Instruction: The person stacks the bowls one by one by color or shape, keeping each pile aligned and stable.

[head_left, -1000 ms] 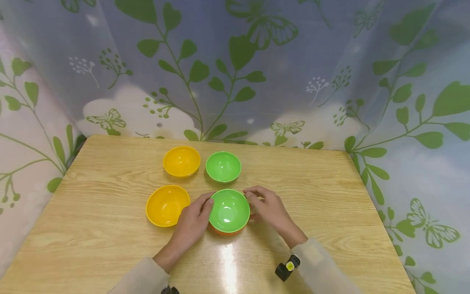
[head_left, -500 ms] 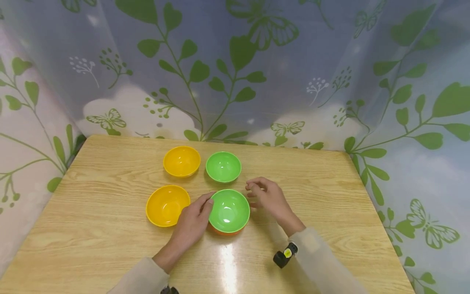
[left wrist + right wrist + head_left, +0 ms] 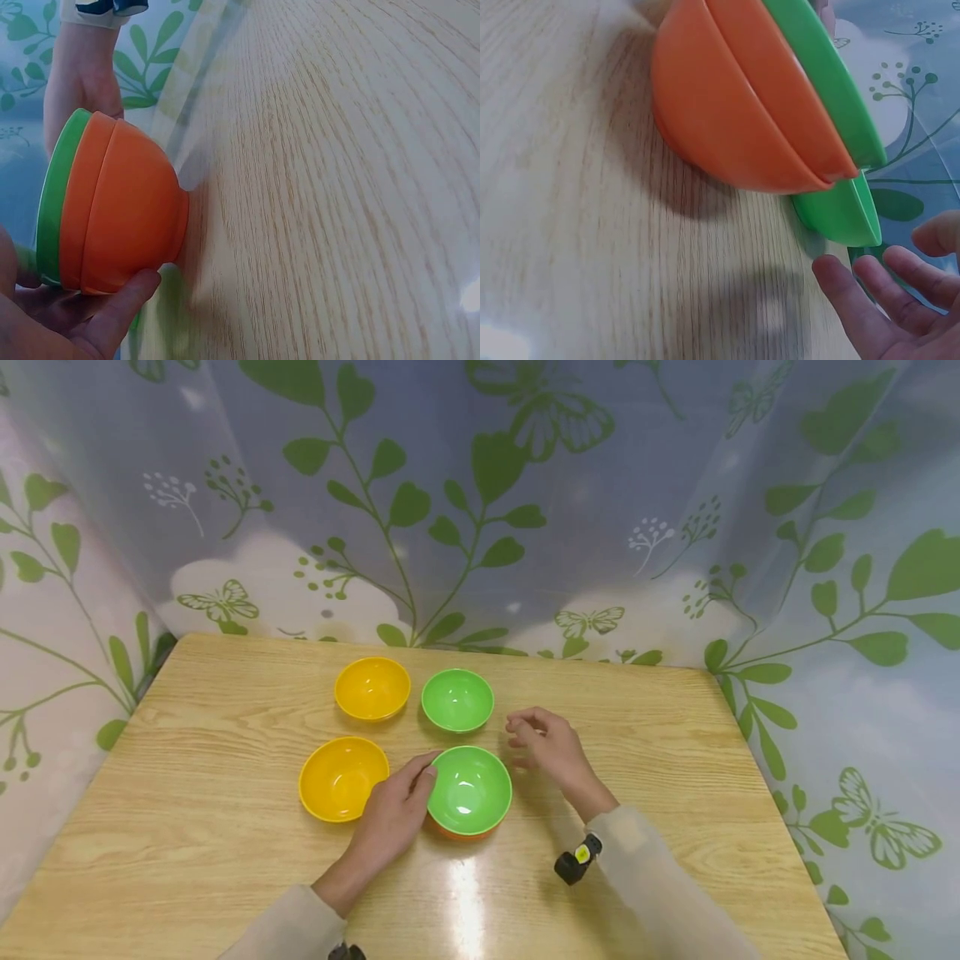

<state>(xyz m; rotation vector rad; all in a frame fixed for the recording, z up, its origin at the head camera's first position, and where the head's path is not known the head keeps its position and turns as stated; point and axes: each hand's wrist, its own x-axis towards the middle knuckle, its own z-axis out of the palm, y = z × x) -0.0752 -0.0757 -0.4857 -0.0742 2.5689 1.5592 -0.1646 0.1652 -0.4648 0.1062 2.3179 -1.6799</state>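
A green bowl [image 3: 468,789] sits nested in orange bowls [image 3: 131,202], whose two stepped rims show in both wrist views; the stack stands upright on the table. My left hand [image 3: 396,806] grips the stack's left side, thumb at the green rim and fingers along the orange outside. To the right of the stack, my right hand [image 3: 551,752] hovers with loosely bent fingers, holding nothing. In the right wrist view its fingers [image 3: 859,300] are spread apart from the bowls. Behind the stack stands another green bowl [image 3: 457,700], nearest the right fingertips after the stack.
Two yellow bowls stand on the left, one at the back [image 3: 372,689] and one nearer [image 3: 343,779], close beside the left hand. The wooden table [image 3: 637,735] ends at a patterned curtain [image 3: 585,527] behind and at both sides.
My right hand has let go of the stack's right side and moved up and slightly right, away from it. My left hand and the bowls have stayed in place.
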